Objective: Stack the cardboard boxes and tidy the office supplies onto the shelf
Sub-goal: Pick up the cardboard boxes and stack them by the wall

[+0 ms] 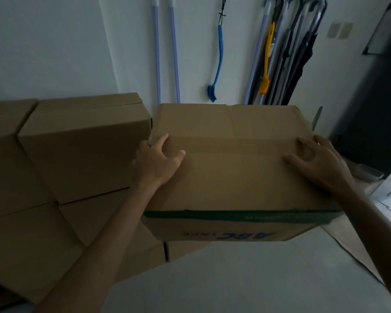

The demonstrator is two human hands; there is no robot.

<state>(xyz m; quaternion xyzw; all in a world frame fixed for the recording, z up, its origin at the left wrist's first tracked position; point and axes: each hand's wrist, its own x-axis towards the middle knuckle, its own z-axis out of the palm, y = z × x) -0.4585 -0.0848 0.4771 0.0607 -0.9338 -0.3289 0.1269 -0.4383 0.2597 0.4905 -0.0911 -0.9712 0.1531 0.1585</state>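
- Two hands are on one cardboard box (235,177), which stands in the middle of the view with its top face toward the camera.
- The left hand (158,161) grips the left edge of the top. The thumb lies flat on the top and the other fingers go over the edge, down into the narrow gap at the side.
- The right hand (321,161) is on the top near the right edge. Its fingers (301,143) are spread wide and bent, with the tips pressing on the cardboard; they close around nothing.
- A strip of green tape (212,215) runs along the front edge of the box, and blue letters below it read upside down.
- The box is just beside the stacked boxes (77,143) on the left, at almost the same height as the top one. More cardboard shows under its front; I cannot tell if it rests fully on it.
- Behind, a blue brush (219,64) and a yellow brush (266,64) hang on the wall (43,41); the pale floor (235,279) is below.
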